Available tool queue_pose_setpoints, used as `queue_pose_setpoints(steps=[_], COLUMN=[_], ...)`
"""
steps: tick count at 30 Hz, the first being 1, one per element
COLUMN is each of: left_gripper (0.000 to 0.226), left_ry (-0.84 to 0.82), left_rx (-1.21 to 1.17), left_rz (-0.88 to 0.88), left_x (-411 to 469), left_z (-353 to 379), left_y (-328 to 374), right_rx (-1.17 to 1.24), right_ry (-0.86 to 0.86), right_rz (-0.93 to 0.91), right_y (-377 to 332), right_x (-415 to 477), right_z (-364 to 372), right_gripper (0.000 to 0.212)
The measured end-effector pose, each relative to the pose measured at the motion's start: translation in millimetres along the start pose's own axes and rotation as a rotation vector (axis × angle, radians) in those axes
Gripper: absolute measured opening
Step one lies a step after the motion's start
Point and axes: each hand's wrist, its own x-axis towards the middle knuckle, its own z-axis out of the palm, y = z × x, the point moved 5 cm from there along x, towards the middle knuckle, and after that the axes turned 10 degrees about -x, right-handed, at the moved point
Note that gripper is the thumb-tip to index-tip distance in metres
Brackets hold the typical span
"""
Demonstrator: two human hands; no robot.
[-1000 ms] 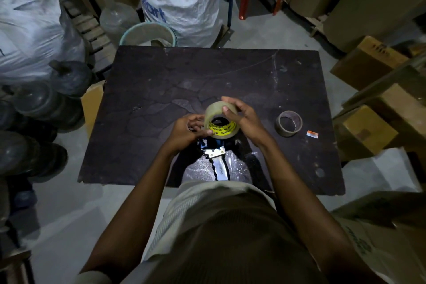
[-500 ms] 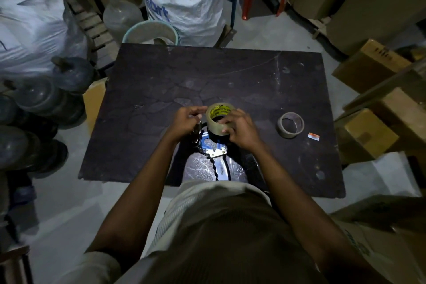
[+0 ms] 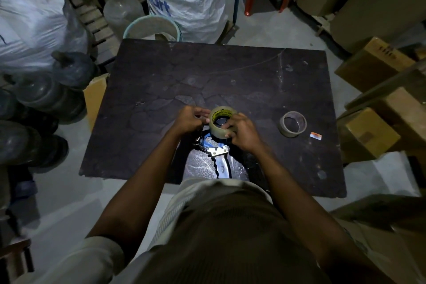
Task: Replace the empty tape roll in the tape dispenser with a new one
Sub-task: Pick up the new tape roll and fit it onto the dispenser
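Lowering onto the tape dispenser [image 3: 213, 148], the new tape roll [image 3: 222, 122] has come down from mid-air a second ago and now sits over the spindle, so seating looks close. The right hand [image 3: 242, 132] is clamped on its rim; the left hand [image 3: 189, 120] pinches its far side (perhaps the loose end). The spindle itself is hidden. The empty core [image 3: 293, 124] lies apart on the counter [image 3: 253, 80].

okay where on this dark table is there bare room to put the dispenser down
The far half of the table is bare, from its far edge down to the hands. The left side, from the left hand to the left edge, is bare too. Crowded: the near middle, where the right hand holds the new tape roll over the dispenser, and the right, with the empty roll and a small label.
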Motion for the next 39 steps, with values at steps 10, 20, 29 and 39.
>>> queue_pose_setpoints(steps=[10, 20, 29, 39], left_gripper=[0.036, 0.048, 0.094, 0.054], left_ry=[-0.022, -0.051, -0.076, -0.187], left_rx=[0.016, 0.028, -0.139, -0.402], left_rz=[0.029, 0.057, 0.27, 0.006], left_x=[-1, -7, -22, -29], left_z=[-1, 2, 9, 10], left_y=[-2, -2, 13, 17], right_rx=[-0.011, 0.077, 0.669, 1.136], right_ry=[0.0, 0.104, 0.063, -0.017], right_rz=[-0.013, 0.019, 0.085, 0.364], right_y=[4, 11, -1, 25], right_x=[1, -3, 10, 3], right_z=[5, 3, -31, -24], right_gripper=[0.03, 0.029, 0.015, 0.035])
